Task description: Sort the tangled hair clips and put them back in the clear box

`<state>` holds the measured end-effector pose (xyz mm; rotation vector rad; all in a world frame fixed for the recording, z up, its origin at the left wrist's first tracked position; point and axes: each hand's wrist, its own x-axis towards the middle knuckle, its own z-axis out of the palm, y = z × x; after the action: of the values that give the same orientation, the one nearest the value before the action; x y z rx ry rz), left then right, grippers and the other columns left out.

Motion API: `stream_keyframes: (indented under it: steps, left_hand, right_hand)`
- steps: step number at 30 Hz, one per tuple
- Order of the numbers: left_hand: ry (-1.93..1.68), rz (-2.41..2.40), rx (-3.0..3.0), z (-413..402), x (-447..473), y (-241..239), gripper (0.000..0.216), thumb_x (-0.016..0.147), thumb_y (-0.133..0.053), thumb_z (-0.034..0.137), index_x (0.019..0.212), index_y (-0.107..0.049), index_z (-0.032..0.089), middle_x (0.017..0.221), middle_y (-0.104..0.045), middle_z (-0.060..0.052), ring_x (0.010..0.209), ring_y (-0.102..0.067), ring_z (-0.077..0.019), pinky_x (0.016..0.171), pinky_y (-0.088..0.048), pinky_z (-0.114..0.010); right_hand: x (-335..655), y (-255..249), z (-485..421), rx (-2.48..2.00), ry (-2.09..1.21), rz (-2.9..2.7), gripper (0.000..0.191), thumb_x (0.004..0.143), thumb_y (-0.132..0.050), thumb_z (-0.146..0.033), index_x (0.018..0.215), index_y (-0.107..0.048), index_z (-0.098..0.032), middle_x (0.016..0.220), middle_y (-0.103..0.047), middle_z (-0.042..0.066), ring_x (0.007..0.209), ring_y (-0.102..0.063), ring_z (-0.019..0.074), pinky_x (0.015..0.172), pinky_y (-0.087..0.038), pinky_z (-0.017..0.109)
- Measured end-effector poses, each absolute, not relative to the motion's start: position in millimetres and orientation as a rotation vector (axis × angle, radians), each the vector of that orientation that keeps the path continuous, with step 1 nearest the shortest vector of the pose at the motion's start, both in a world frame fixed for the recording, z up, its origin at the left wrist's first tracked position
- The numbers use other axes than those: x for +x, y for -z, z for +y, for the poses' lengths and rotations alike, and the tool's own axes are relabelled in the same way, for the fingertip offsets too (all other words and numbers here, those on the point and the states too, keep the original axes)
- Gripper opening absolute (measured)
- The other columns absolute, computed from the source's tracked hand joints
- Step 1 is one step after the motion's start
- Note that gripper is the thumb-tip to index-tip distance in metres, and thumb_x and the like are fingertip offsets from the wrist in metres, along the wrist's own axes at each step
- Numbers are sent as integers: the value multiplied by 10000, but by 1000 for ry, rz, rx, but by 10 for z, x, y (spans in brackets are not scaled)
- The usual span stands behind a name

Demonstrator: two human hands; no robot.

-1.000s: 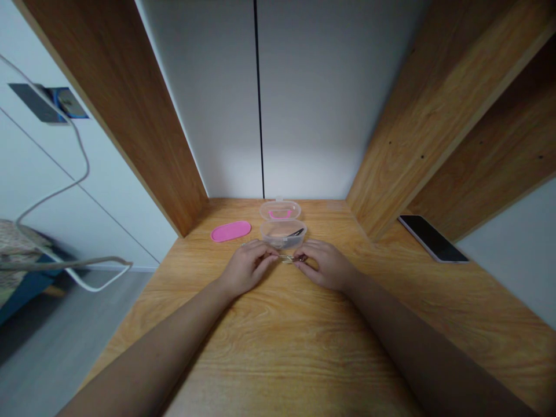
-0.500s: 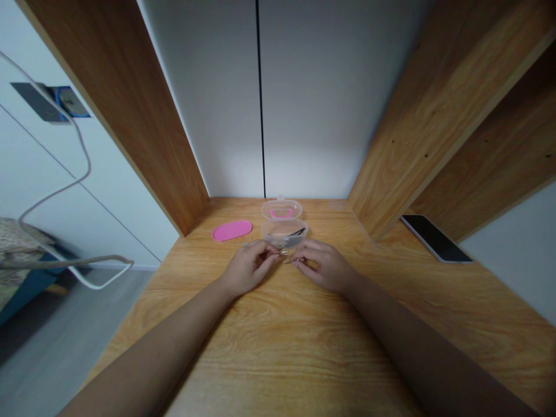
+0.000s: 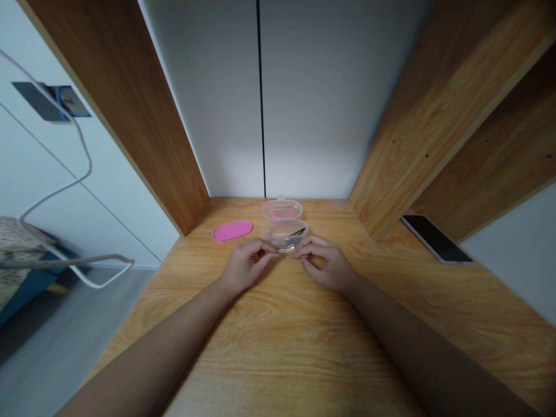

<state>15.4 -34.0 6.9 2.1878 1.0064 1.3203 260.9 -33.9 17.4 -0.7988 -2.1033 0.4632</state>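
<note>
My left hand pinches the end of a slim silver metal clip, which points right towards the other hand. Its exact kind is too small to make out. Opposite it, my right hand is closed at the fingertips around a small shiny piece, mostly hidden by the fingers. Just behind both hands stands a clear plastic case with its lid tipped back and a pink handle showing. Inside the case lies a dark, slim item.
A pink oval tray lies left of the case on the wooden desk. At the far right is a phone. Wooden side panels and a pale back wall enclose the desk. A white cable hangs at the left.
My right hand has drawn slightly right, widening the gap between the hands. More of the silver clip in my left hand now shows. The case and tray have stayed put.
</note>
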Motion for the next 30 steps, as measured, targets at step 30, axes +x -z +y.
stream_keyframes:
  steps: [30]
  left_hand:
    - [-1100,825,1383,-380,316,-18,327,748,-844,371,835,-645,128,776,-758,-44,679,-684,-107,692,-513,-203]
  right_hand:
    - [2293,-11,-342,-823,-1081,-1575,209,741,-827,-401,743,-753,-206,870,-727,58,841,-686,196,768,-564,320]
